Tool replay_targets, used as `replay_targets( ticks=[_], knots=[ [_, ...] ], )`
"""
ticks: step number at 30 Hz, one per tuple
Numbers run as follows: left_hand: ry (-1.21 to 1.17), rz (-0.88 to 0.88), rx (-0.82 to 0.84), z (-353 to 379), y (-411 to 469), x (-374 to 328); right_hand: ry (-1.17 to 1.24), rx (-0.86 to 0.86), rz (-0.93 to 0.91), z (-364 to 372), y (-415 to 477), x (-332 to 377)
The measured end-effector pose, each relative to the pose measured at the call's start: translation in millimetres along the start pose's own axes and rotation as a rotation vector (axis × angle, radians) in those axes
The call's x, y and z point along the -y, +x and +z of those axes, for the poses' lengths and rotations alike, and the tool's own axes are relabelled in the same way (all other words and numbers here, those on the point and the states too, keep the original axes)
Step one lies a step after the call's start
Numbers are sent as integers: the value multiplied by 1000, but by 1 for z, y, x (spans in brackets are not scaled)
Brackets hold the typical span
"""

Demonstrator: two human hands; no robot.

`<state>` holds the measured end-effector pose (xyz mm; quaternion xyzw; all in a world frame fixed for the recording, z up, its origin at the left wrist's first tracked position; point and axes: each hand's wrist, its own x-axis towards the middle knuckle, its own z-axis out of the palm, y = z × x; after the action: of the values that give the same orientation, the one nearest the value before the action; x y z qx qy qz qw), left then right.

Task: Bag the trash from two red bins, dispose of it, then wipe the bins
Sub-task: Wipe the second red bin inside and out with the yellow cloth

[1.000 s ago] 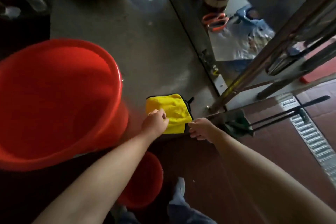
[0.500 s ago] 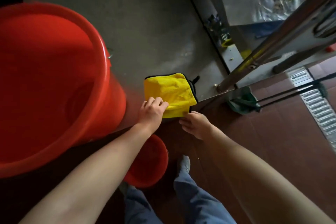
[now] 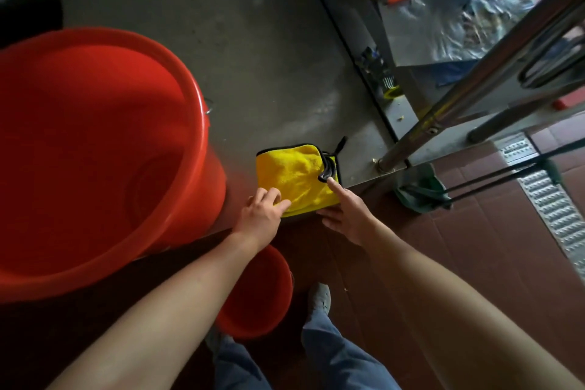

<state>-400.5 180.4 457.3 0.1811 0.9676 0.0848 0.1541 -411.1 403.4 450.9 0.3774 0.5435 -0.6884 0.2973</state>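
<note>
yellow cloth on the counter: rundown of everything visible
Plush, microfibre-looking yellow cloth, black-edged, black loop at its far right corner, folded square. Lies flat on the steel counter at the near edge, apart from the large red bin. Left hand pinches its near-left corner; right hand touches its right edge with an index fingertip.

Red everywhere: the big round plastic bin (image 3: 95, 152) glows red, the smaller plastic bucket (image 3: 259, 298) matches. The folded terry cloth (image 3: 291, 174) is bright yellow, black-edged, on the dull grey steel counter (image 3: 253, 57). Reddish-brown floor tiles (image 3: 474, 247), blue-grey trousers (image 3: 342, 355).
</note>
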Motion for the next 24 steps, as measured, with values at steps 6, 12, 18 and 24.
replay_targets(
  ticks=[6, 12, 18, 24],
  knots=[
    [7, 2, 9, -4, -10, -4, -105, -97, -111, 20, 0, 3],
    [58, 4, -29, -49, -18, -20, -184, -200, -294, 33, -29, 35],
    [150, 165, -297, -155, -36, -40, -173, -138, -454, 59, -120, 114],
    [263, 260, -535, -267, -76, -11, -116, -148, -611, 97, -236, 172]
  ],
)
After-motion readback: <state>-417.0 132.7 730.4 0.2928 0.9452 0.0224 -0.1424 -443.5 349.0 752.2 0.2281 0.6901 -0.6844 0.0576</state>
